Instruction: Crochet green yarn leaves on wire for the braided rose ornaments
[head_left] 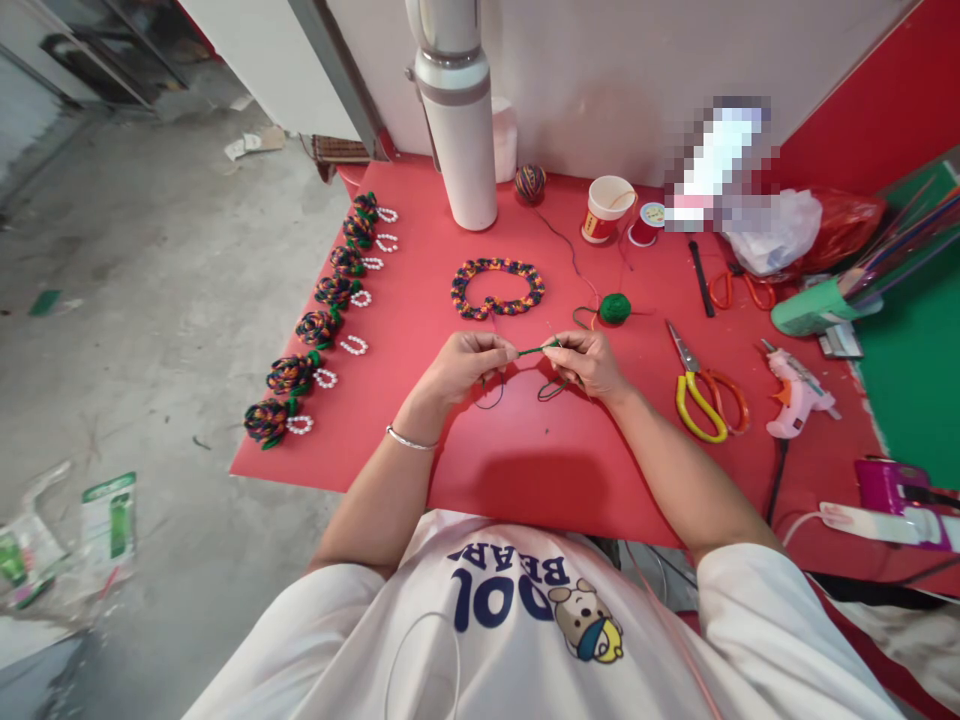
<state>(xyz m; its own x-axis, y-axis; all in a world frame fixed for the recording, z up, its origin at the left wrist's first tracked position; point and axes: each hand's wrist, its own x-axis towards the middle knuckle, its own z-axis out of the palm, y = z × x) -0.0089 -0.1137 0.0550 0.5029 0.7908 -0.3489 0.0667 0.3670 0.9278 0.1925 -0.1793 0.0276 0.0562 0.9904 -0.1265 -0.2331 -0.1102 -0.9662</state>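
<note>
Green cord [534, 350] pinched taut between left hand [466, 362] and right hand [586, 360].

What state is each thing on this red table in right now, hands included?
Left hand, fingers pinched on green cord.
Right hand, fingers pinched on the same cord.
Green cord ball, partly unwound, loose strand trailing.
Yellow scissors, shut, lying flat.
Glue gun, lying on its side.
Paper cup, upright, open-topped.
White flask, upright.

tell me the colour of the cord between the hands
The cord is green; the head view shows it best.
</note>
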